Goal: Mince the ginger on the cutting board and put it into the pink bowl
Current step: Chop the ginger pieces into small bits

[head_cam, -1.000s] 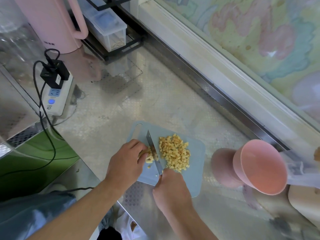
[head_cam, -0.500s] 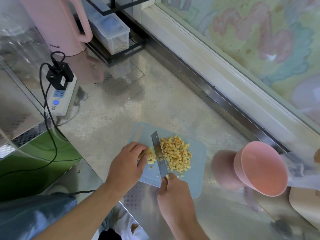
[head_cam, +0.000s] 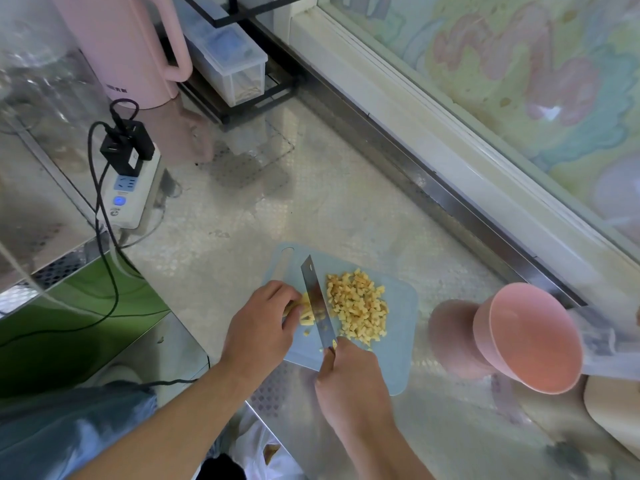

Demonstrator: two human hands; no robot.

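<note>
On cutting board, diced ginger, pink bowl

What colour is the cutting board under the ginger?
Light blue. The cutting board shows best in the head view, the only one here.

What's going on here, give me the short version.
A person is mincing ginger on a blue cutting board. The left hand holds down the uncut ginger piece, while the right hand grips the knife, its blade set against that piece. A pile of diced ginger lies to the blade's right. The pink bowl beside the board looks empty.
</note>
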